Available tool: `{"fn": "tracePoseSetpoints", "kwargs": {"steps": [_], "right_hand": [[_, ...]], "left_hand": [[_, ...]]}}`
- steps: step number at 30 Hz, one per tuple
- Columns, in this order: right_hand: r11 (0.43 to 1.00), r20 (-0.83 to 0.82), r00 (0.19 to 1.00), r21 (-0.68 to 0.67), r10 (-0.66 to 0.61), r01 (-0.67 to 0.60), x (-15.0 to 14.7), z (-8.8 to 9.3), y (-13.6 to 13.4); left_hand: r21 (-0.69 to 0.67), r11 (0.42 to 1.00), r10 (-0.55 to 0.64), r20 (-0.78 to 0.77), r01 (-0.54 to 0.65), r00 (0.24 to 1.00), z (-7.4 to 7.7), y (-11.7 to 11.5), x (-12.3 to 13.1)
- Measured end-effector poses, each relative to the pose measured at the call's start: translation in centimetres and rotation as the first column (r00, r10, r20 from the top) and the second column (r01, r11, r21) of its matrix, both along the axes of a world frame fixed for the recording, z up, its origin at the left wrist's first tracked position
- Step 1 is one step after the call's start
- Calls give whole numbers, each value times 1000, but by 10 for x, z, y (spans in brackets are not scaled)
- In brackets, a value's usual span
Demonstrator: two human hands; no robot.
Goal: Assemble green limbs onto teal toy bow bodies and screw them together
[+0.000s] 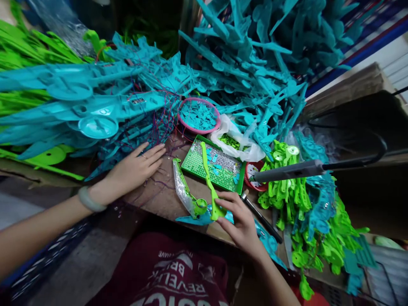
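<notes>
Working at a crowded bench (159,198): pinching a slim lime-green piece (209,182) by its broad end in the right hand (240,219), pointing its narrow tip out over a green tray (193,165), leaving any contact there impossible to tell, and holding it just right of a green-and-clear piece (182,189). Extending the left hand (135,171) palm down near tangled wires (160,121), gripping nothing visible. Apparently picking up or positioning a single piece; probably calling next for a firm pinch and bringing the left hand across in support.
</notes>
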State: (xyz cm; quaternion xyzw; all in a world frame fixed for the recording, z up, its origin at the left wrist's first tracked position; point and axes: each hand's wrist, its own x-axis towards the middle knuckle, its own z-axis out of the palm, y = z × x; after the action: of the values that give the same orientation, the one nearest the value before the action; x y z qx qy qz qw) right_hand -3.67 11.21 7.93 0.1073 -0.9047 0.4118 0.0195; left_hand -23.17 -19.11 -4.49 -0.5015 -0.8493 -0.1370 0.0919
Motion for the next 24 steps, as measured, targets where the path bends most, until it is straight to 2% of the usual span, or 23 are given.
{"fn": "tracePoseSetpoints", "kwargs": {"steps": [3,6,8,10,12,13,15,17,21,23,24], "right_hand": [[999,-24,999,4,45,-45,-12,-12,-2],[990,-38,990,42,136,-134,-19,-23,-6],[977,-30,979,82,200,-197,-22,-29,-9],[960,-12,969,140,245,-241,-23,-36,-10],[943,10,962,197,272,-268,-23,-44,-9],[935,22,959,218,282,-279,-22,-48,-8],[922,42,953,245,300,-301,-21,-54,-7],[907,56,947,274,316,-319,-20,-56,-6],[870,95,926,320,366,-376,-15,-53,-6],[861,123,913,304,389,-408,-11,-50,-5],[859,135,909,297,393,-416,-9,-49,-5]], "left_hand": [[19,1000,-12,24,12,1000,-10,-15,-15],[64,998,-7,4,6,1000,-1,-21,-11],[90,994,61,-26,-59,998,9,-17,11],[151,970,195,-4,-192,981,18,-6,48],[254,904,312,160,-344,937,22,12,92],[274,883,293,312,-381,904,23,22,113],[268,867,198,588,-420,784,22,43,146],[261,861,112,740,-437,663,20,60,164],[269,860,-11,859,-434,511,13,72,177],[264,877,-38,871,-402,489,9,70,186],[255,886,-28,863,-386,505,8,69,191]]}}
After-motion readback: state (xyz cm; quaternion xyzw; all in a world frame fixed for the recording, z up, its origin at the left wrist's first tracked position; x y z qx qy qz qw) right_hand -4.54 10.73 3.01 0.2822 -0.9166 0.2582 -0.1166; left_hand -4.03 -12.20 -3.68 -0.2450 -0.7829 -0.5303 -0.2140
